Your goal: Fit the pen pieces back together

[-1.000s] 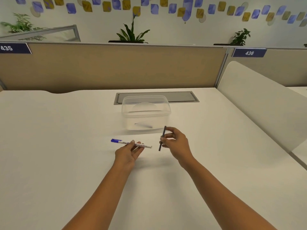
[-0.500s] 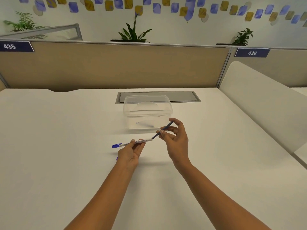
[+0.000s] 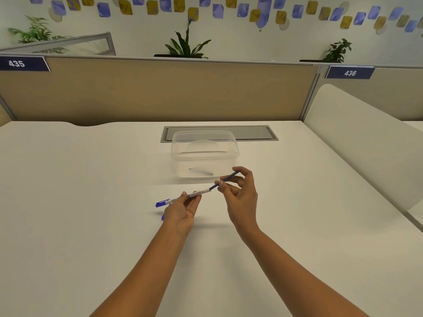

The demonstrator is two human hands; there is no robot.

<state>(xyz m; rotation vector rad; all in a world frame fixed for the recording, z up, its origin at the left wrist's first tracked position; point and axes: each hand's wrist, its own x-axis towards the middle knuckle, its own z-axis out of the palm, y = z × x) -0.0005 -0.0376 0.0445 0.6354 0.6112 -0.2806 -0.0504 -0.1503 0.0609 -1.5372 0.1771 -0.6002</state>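
The left hand (image 3: 180,211) holds a white marker (image 3: 194,194) by its barrel, its blue cap pointing left, above the bench (image 3: 91,202). The right hand (image 3: 240,193) pinches a thin dark refill (image 3: 225,179) whose lower end meets the marker's open end. A clear plastic box (image 3: 204,154) stands just behind.

Office: numbered desk partitions (image 3: 160,88), white desk (image 3: 68,202).
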